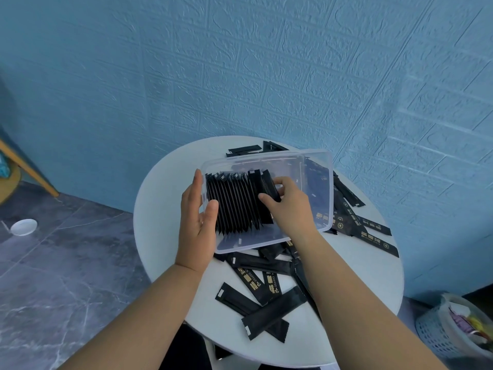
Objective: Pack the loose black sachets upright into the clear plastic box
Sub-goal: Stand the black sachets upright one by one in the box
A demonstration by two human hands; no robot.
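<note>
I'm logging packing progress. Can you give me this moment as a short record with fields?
box: clear plastic box on round white table
packed: row of upright sachets fills its left part
left hand: grips box's left wall
right hand: pinches held sachet at row's right end
unpacked: loose sachets lying on table around box

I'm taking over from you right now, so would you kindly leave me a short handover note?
The left hand grips the clear plastic box by its left wall, thumb inside.
The right hand pinches one sachet at the right end of the upright row.
Done: roughly the box's left half is packed.
Left: many loose sachets around the box on the white table.
</note>
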